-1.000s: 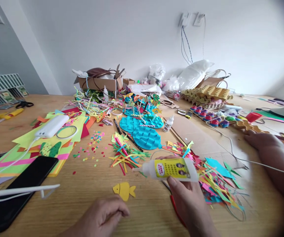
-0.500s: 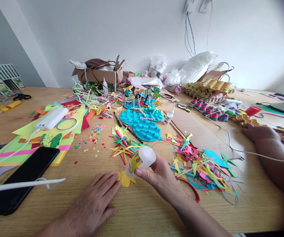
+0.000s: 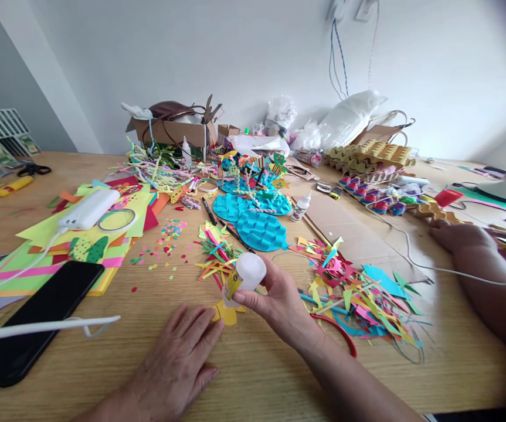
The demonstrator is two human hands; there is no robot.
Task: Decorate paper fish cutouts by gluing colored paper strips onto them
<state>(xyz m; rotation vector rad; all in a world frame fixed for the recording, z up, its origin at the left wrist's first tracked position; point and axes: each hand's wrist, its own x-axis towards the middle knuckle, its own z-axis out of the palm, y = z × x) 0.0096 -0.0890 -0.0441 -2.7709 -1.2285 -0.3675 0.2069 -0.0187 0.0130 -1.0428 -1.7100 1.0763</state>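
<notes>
Bottle [image 3: 250, 272], since tipped neck-down, wrapped in right fingers [image 3: 253, 300] | paper fish [image 3: 228, 315] under flat, empty left fingers [image 3: 207, 338] | pin, squeeze gently

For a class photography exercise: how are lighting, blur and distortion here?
Head view: soft light, no hard shadow beside the left hand; head view: right edge darkened and blurred around another person's forearm; head view: wall post leaning, probably wide-lens distortion.

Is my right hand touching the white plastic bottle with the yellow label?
Touching: the head view shows your right hand gripping the bottle, thumb against it.
</notes>
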